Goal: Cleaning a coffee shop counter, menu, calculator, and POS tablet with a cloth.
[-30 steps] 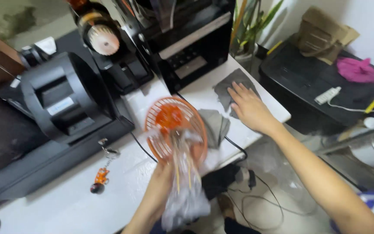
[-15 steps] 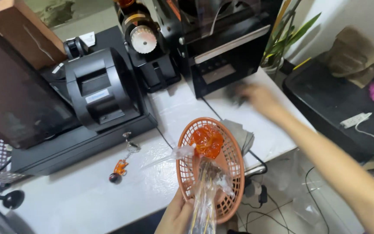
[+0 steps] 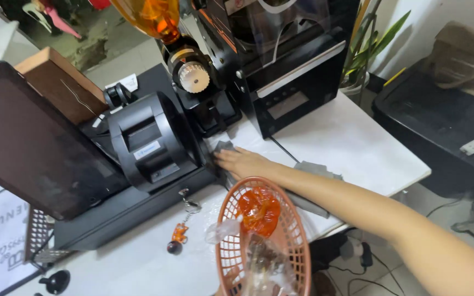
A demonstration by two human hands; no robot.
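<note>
the right hand (image 3: 242, 163) lies flat, fingers together, pressing a grey cloth (image 3: 223, 148) onto the white counter (image 3: 352, 148), just beside the black receipt printer (image 3: 149, 145). a second grey cloth (image 3: 316, 170) lies right of the forearm. the left hand is hidden under one orange mesh basket (image 3: 231, 246) at the near edge, so its fingers cannot be told. the basket holds one orange wrapped packet (image 3: 259, 208) and clear plastic wraps (image 3: 264, 268). one orange key fob (image 3: 179, 235) lies left of the basket.

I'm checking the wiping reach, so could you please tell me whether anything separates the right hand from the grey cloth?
Nothing visible does: the right hand rests directly on the grey cloth beside the black printer.
</note>
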